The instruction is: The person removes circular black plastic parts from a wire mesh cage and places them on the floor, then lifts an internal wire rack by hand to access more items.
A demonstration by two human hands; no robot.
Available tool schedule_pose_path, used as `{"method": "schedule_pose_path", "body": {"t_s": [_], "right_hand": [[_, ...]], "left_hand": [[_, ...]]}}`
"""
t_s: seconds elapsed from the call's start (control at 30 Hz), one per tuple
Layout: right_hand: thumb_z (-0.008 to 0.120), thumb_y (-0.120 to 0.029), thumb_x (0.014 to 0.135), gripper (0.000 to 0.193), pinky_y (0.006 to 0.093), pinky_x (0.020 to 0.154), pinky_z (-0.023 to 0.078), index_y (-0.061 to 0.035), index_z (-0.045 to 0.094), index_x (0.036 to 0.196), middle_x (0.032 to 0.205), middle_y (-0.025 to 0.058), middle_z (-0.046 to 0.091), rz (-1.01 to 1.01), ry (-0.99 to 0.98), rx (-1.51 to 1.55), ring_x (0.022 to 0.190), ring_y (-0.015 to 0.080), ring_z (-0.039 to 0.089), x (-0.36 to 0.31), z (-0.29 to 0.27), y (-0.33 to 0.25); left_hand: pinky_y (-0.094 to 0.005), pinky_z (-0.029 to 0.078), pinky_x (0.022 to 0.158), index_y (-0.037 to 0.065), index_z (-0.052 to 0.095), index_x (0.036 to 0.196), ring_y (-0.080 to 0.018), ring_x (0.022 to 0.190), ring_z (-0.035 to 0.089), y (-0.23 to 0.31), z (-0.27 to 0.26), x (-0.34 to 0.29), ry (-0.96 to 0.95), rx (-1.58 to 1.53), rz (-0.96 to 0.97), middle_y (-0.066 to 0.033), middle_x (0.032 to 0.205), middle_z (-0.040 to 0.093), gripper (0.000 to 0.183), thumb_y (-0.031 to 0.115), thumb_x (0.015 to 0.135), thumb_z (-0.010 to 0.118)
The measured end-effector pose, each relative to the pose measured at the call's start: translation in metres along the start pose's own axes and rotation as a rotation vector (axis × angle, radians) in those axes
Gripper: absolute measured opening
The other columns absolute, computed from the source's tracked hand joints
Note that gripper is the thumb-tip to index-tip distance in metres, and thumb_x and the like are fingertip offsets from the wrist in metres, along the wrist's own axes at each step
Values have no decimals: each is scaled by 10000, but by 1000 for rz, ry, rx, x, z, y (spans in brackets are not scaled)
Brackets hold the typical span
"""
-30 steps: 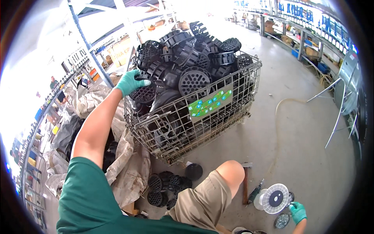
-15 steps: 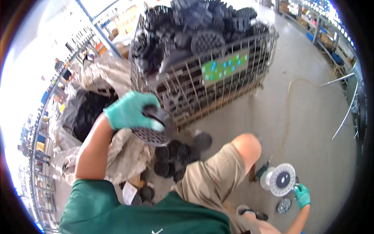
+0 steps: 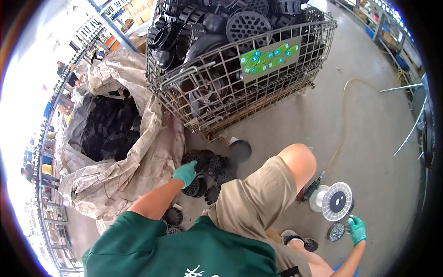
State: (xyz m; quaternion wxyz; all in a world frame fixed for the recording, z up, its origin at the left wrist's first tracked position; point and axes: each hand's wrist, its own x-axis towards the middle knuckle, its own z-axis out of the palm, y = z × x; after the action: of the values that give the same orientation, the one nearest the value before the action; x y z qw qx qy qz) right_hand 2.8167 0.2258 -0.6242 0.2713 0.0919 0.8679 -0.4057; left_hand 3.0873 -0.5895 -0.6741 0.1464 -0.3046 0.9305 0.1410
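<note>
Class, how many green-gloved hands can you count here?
2: the left hand at the black pieces on the floor, the right hand beside the white spool. More may be hidden in the distance.

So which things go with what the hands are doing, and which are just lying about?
Probably belong:
Black discs, at the left hand
White spool and speckled round piece, by the right hand
Wire cage and pale sack of black pieces

Seemingly just around:
Silver-legged stand
Grey metal post
</note>
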Motion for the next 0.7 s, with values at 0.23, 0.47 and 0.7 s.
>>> {"method": "schedule_pose_path", "body": {"t_s": [0.23,0.47,0.7], "right_hand": [[673,-129,962,272,305,658,554,-10,693,1205,900,48,712,-36,-3,-20,758,124,652,16,20,-12],[685,-136,938,258,315,633,538,-12,709,1163,849,44,708,-41,27,-160,705,131,638,19,6,11],[672,-141,944,250,304,591,541,-18,711,1158,834,45,697,-71,48,-24,659,125,630,9,5,-17]], "left_hand": [[-370,562,955,41,674,1297,-268,1067,731,142,-190,-27,-146,-307,619,-130,1098,755,399,195,937,749],[-328,544,792,1,654,1174,-160,797,642,244,-434,51,916,-373,450,-99,910,717,330,243,963,728],[-302,480,719,57,735,1190,-108,751,566,182,-420,176,481,-574,288,-12,879,688,429,426,971,719]]}}
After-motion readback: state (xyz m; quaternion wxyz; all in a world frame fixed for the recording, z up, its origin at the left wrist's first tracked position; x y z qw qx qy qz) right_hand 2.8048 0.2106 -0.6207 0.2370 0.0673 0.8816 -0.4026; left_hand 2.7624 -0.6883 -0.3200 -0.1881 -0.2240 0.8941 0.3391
